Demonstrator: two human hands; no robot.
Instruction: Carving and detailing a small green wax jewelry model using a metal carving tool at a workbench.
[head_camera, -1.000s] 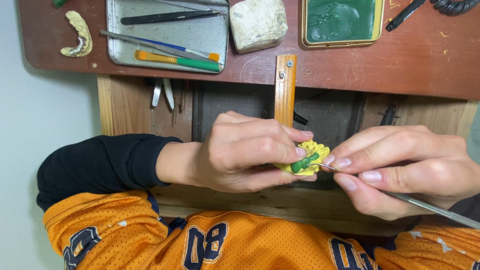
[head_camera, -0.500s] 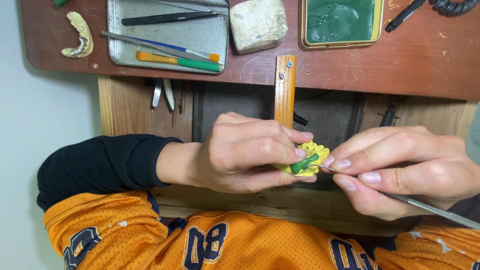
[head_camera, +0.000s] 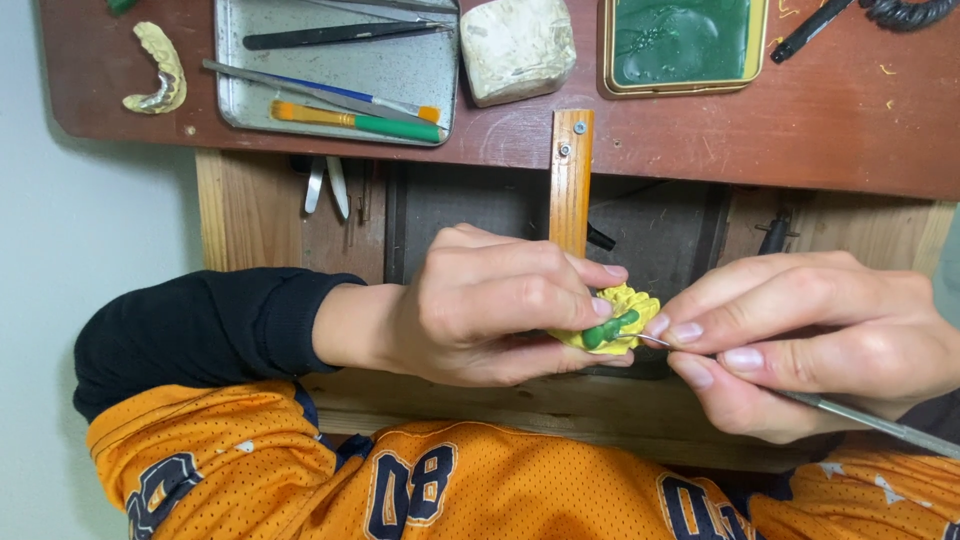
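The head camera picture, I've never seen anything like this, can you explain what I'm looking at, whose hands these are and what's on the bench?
This is one view from a camera worn on a person's head, looking down at their own two bare hands. The orange jersey at the bottom is the person's own.

The left hand pinches a small yellow piece with a green rod on it. The right hand holds a thin metal tool like a pen, its tip touching the piece.

Beyond the hands is a reddish bench with a wooden peg sticking out toward the person. On the bench lie a metal tray of tools, including a brush, a pale block, a tin of green wax and a curved yellowish cast.
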